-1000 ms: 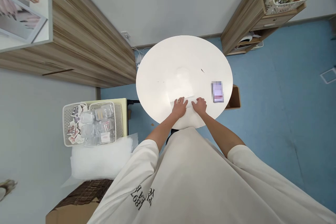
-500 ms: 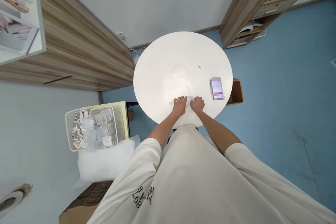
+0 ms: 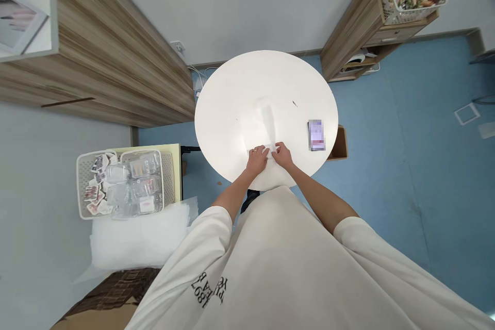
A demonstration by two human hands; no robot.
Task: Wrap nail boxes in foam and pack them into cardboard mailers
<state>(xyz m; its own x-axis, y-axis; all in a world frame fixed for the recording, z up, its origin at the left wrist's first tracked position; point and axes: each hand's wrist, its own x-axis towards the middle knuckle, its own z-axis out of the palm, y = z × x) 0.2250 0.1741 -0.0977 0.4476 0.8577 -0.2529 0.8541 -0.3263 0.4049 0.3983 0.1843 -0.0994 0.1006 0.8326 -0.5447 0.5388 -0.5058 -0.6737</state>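
Observation:
Near the front edge of the round white table (image 3: pixel 232 87), my two hands work close together on a thin whitish sheet (image 3: pixel 271 147), which may be paper or plastic film. My left hand (image 3: pixel 257 159) has its fingers bent and pressed on the sheet's left part, a ring showing on one finger. My right hand (image 3: pixel 283 155) pinches the sheet's right part, fingertips almost meeting the left ones. A pale grey strip (image 3: pixel 268 119) reaches away from the fingers; whether it is part of the sheet or a shadow, I cannot tell.
A phone (image 3: pixel 316 135) with a blurred screen lies at the table's right. White baskets (image 3: pixel 81 185) with clear packages and printed cutouts stand at left, above a stack of white sheets (image 3: pixel 139 234). A wooden cabinet (image 3: pixel 348 26) and a brown box (image 3: pixel 341 144) are at right.
My right hand has moved left, closer to my left hand. The grey strip beyond the fingers stands out more. The camera view has shifted slightly.

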